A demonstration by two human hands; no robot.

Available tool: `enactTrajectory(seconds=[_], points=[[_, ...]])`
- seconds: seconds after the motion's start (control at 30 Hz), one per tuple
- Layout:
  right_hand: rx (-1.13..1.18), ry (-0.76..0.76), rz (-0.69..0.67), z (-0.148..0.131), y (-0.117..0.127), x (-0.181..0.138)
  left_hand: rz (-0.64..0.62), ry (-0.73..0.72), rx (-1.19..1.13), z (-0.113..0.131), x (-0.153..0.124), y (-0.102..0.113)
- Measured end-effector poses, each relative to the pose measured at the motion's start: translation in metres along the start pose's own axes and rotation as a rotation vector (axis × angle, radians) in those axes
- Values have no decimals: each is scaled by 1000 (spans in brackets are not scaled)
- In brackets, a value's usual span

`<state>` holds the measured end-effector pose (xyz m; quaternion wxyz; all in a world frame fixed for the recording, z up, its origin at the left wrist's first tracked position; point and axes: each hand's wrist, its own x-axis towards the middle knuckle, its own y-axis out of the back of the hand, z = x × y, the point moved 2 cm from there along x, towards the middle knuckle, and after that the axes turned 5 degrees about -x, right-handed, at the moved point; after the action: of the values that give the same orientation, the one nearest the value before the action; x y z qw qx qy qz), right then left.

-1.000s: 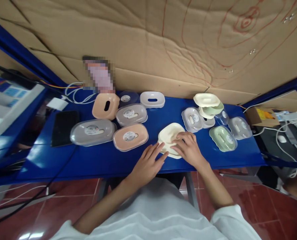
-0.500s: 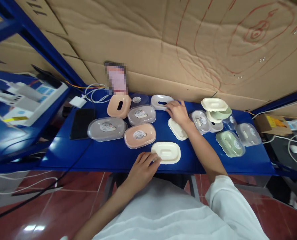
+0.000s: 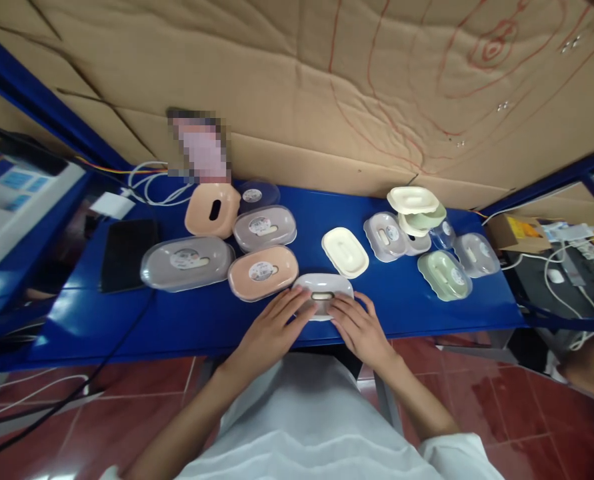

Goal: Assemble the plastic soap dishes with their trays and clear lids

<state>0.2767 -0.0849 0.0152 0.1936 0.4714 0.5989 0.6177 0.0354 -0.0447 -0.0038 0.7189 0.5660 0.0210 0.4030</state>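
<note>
A white slotted soap dish piece (image 3: pixel 321 288) lies near the front edge of the blue table (image 3: pixel 187 320), with a cream rim showing under it. My left hand (image 3: pixel 271 328) holds its left side, fingers extended along it. My right hand (image 3: pixel 357 325) presses on its right side in the same way. A cream soap dish part (image 3: pixel 345 252) sits just behind, apart from both hands.
To the left lie a peach dish (image 3: pixel 263 272), grey lidded dishes (image 3: pixel 187 262), a peach base (image 3: pixel 211 210) and a dark phone (image 3: pixel 124 253). To the right are clear lids (image 3: pixel 385 236), a green dish (image 3: pixel 445 275) and stacked cream parts (image 3: pixel 415 207). A cardboard wall stands behind.
My right hand left the back of the table and brought the white slotted piece forward onto the cream dish at the front. Both hands now rest on it.
</note>
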Motion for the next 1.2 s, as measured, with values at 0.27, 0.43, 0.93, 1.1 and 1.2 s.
enactTrajectory(seconds=[0.27, 0.43, 0.93, 1.1, 1.2], points=[[-47, 114, -9, 3, -5, -1, 38, 15, -11, 4, -9, 3], [-63, 126, -1, 3, -2, 3, 58, 24, -23, 5, -10, 0], [90, 91, 5, 71, 6, 123, 112, 56, -44, 6, -8, -1], [112, 165, -228, 111, -46, 261, 106, 78, -87, 7, -9, -1], [32, 214, -351, 112, -66, 284, 115, 87, -93, 7, -11, -2]])
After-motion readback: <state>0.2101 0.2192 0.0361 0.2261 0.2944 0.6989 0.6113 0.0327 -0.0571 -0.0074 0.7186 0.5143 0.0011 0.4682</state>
